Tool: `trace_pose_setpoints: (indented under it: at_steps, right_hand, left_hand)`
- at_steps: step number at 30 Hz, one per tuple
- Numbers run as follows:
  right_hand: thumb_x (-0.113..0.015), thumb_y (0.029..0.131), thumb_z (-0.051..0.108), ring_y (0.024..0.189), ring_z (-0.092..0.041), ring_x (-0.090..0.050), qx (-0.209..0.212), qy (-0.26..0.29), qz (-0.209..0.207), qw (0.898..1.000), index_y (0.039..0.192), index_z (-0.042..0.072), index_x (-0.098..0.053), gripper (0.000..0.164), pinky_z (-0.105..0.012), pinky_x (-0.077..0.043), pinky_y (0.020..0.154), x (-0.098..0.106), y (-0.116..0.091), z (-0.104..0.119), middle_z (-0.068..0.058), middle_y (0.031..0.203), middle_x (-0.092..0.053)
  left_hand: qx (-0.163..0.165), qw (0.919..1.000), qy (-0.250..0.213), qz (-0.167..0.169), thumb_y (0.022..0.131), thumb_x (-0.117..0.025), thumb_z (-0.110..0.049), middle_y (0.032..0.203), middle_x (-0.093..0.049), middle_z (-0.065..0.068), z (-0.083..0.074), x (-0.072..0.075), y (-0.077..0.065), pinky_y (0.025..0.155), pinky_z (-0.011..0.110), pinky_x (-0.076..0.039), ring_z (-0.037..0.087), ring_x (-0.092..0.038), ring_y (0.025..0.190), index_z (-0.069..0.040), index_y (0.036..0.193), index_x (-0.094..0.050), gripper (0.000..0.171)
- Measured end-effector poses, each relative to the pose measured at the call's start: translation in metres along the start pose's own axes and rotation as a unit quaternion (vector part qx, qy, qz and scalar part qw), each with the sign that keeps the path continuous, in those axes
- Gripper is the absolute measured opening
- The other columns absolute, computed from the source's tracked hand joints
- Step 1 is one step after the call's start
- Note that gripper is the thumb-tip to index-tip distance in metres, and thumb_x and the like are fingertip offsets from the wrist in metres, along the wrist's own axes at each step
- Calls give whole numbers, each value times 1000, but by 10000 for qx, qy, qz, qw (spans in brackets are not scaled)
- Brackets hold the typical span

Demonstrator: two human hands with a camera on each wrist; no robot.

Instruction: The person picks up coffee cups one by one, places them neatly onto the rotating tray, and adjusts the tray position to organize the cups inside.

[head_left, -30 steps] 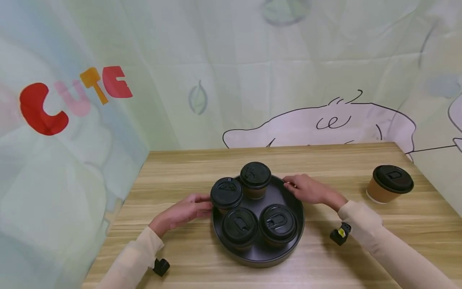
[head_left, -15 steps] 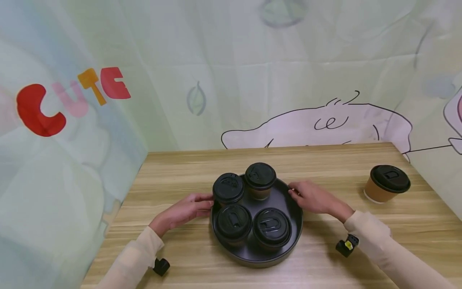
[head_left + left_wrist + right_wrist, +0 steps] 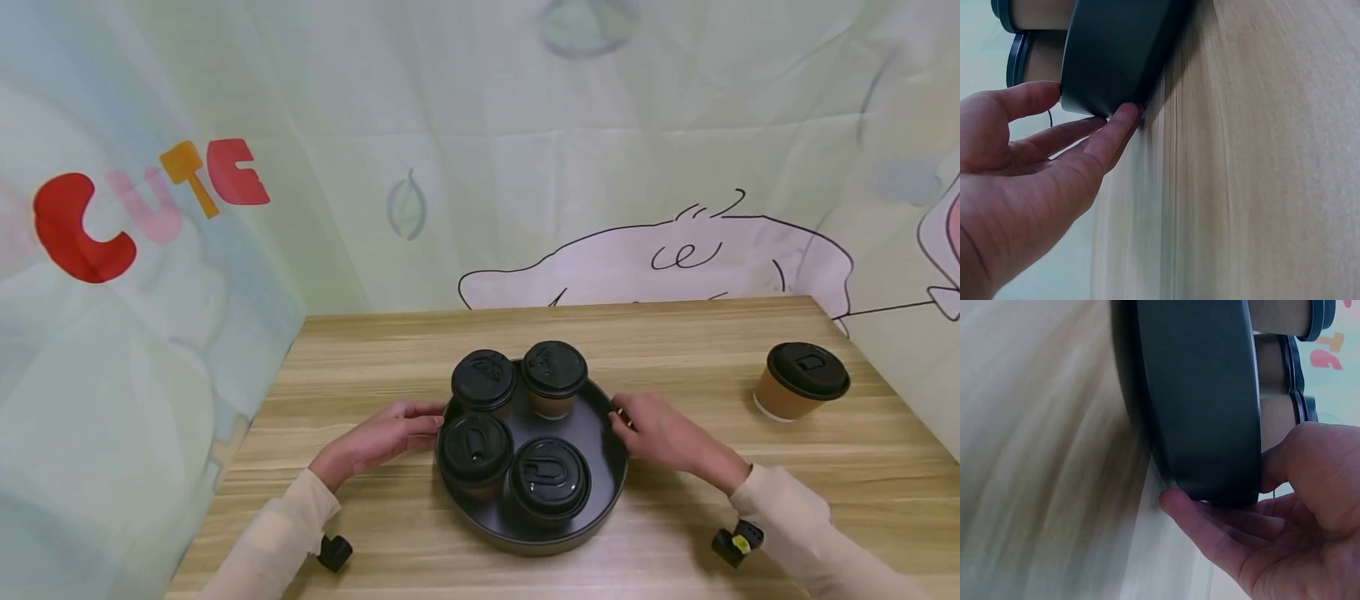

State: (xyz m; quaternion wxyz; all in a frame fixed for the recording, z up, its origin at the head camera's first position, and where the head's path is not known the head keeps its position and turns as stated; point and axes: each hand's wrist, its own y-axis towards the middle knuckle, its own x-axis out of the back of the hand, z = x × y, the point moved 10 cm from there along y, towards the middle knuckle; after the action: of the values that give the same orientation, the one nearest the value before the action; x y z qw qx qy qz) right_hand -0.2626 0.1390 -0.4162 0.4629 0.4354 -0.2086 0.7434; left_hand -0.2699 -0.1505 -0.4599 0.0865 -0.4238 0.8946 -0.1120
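Note:
A round black tray [image 3: 607, 500] with a raised wall stands on the wooden table and carries several brown paper coffee cups with black lids, including a front cup [image 3: 550, 479] and a back cup [image 3: 555, 371]. At its left side, my left hand [image 3: 386, 437] touches the wall with nearly straight fingers [image 3: 1113, 128], the thumb close to the rim. My right hand [image 3: 660, 433] pinches the right side of the wall. In the right wrist view its thumb reaches over the rim while the fingers [image 3: 1204, 534] lie along the outside, low down.
Another lidded coffee cup [image 3: 795, 387] stands alone on the table [image 3: 360, 533], toward the right edge. Behind the table hangs a printed curtain [image 3: 480, 150] with cartoon drawings, and it continues along the left side.
The tray has turned clockwise with its cups: the back ones moved right, the front ones left. My right hand came toward the near side along with the rim, while my left hand stayed put.

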Motion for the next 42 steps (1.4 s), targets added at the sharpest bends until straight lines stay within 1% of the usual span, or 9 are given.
trace_pose_setpoints:
  at_steps: [7,12,20,28,33,35,38,40,42]
  right_hand:
    - [-55,92,8,52,-4,-46,-244,-8,-161,9996,73,14,-53,20,-22,-41,47,0,-13,3,8,61,-51]
    - [-57,91,11,50,-3,-46,-478,-92,-225,9986,73,15,-54,19,-22,-41,45,-2,-22,3,9,60,-52]
    - [-58,90,11,48,-1,-44,-450,-232,-478,9976,74,13,-54,17,-20,-39,43,-3,-34,12,10,59,-50]
    - [-58,90,15,47,-3,-43,-789,-263,-437,9956,76,13,-53,16,-21,-38,42,-9,-45,15,9,57,-47]
    - [-58,91,17,48,-3,-44,-887,-256,-417,9949,77,13,-55,15,-21,-40,44,-10,-48,16,9,58,-48]
    - [-58,91,17,50,-2,-46,-902,-204,-377,9950,78,13,-56,14,-21,-41,45,-10,-49,15,10,60,-51]
    - [-58,94,20,58,-2,-54,-821,-208,-364,9957,85,13,-60,12,-22,-46,52,-6,-49,14,9,67,-59]
    - [-57,95,24,66,-6,-60,-708,-314,-427,9961,92,10,-63,16,-26,-51,57,0,-49,13,5,74,-65]
    - [-56,97,29,75,-13,-65,-547,-516,-575,9955,99,6,-64,24,-32,-54,64,12,-49,11,-1,83,-69]
  left_hand:
    - [40,10000,38,-2,99,-49,-13,143,-39,27,0,2,0,104,40,-40,25,-50,122,13,143,-26,56]
    - [23,10000,47,43,99,-47,-12,142,-41,26,0,2,1,104,40,-40,23,-50,123,13,144,-26,55]
    - [-86,9999,-52,65,101,-47,-13,140,-45,23,-2,1,2,103,41,-41,19,-53,119,13,142,-30,52]
    - [-42,9999,28,88,100,-49,-18,138,-47,22,-2,1,4,104,41,-40,22,-55,117,12,141,-33,53]
    - [-85,9999,9,113,99,-51,-19,136,-49,22,-4,1,4,104,42,-39,24,-56,115,13,140,-34,54]
    - [-93,9999,3,118,100,-51,-19,135,-50,21,-4,0,4,104,42,-40,23,-56,115,13,140,-35,54]
    - [-112,9998,-10,144,100,-50,-17,135,-50,20,-4,-1,4,103,40,-41,23,-55,116,13,140,-35,52]
    - [-115,9998,-14,159,101,-49,-17,135,-50,20,-3,-1,4,103,40,-41,22,-55,116,12,140,-35,51]
    - [-119,9998,-25,164,101,-49,-17,135,-50,20,-2,-2,4,103,39,-41,22,-55,116,12,140,-35,51]
